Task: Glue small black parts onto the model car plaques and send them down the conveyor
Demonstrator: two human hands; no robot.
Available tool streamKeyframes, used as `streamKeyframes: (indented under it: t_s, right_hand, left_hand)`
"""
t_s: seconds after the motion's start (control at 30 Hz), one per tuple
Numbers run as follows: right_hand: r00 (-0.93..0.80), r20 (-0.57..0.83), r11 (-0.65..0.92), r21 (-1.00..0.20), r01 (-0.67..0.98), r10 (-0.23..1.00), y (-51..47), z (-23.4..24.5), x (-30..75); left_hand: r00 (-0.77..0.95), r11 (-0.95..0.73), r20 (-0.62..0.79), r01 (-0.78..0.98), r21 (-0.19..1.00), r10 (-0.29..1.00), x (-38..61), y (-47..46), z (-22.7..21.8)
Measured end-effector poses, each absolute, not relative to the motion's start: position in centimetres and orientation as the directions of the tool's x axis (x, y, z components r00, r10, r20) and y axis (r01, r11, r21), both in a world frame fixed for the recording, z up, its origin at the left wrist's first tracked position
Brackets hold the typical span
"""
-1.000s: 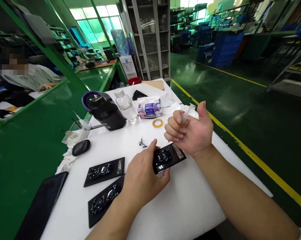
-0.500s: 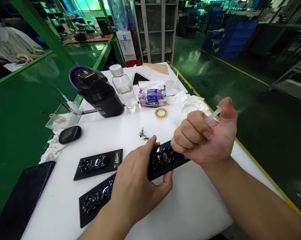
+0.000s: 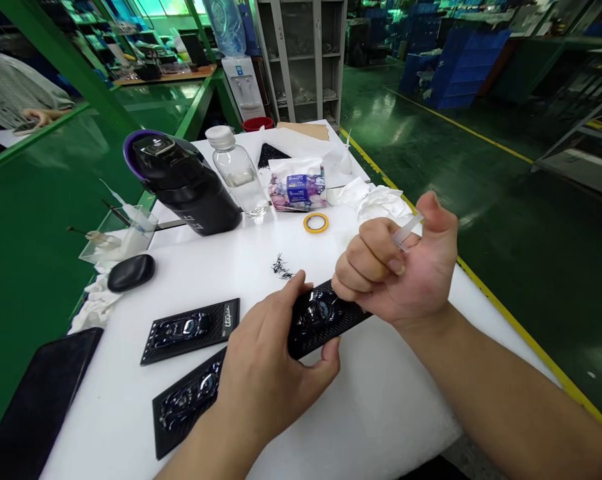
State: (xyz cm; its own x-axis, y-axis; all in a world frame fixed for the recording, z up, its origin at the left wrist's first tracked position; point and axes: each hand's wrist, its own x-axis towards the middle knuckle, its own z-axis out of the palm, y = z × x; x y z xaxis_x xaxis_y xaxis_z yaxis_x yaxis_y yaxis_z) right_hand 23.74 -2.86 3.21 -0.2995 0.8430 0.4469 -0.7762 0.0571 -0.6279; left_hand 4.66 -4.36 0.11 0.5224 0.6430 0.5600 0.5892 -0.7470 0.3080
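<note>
1. Head view: the left hand (image 3: 265,373) is clamped on the near end of a black car-embossed card (image 3: 325,317), at 6 o'clock on the white table (image 3: 381,400).
2. The right hand (image 3: 401,273), fisted round a clear applicator (image 3: 408,230), meets that card from 3 o'clock.
3. A second card (image 3: 191,330) and a third card (image 3: 188,400) lie untouched at 8 o'clock; whether they are finished cannot be told.
4. Farther off, at 12 o'clock, lie black scraps (image 3: 281,267) and a yellow tape ring (image 3: 315,223).

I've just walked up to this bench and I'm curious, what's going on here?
A person is working at a white table. Their left hand grips one end of a black card that carries a small glossy car. Their right hand is closed around a thin clear plastic applicator, held just above that card. A second card and a third card lie flat to the left.
</note>
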Motion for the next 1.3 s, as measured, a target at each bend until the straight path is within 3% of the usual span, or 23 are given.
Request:
streamKeyframes:
  t_s: [0.87, 0.97, 1.13, 1.2, 1.3]
  right_hand:
    - [-0.235, 0.485, 0.127, -0.602, -0.788, 0.843, -2.4, 2.5, 23.4]
    - [-0.263, 0.470, 0.159, -0.684, -0.712, 0.843, -2.9, 2.6, 23.1]
    - [-0.418, 0.302, 0.163, -0.928, -0.335, 0.857, -3.9, 2.8, 22.7]
    - [-0.321, 0.293, 0.193, -0.931, -0.308, 0.901, -3.6, 2.9, 23.3]
    - [0.142, 0.297, 0.327, -0.892, -0.312, 0.944, -2.1, 2.9, 25.3]
  left_hand:
    - [0.509, -0.723, 0.550, 0.625, 0.293, 0.662, 4.7, -4.0, -0.3]
    - [0.528, -0.729, 0.549, 0.637, 0.249, 0.648, 4.6, -3.9, -0.5]
    - [0.593, -0.709, 0.447, 0.690, 0.146, 0.670, 4.5, -3.4, -0.8]
    - [0.603, -0.698, 0.422, 0.708, 0.108, 0.677, 4.3, -3.1, -1.2]
    - [0.602, -0.672, 0.367, 0.735, 0.091, 0.709, 3.6, -2.6, -1.8]
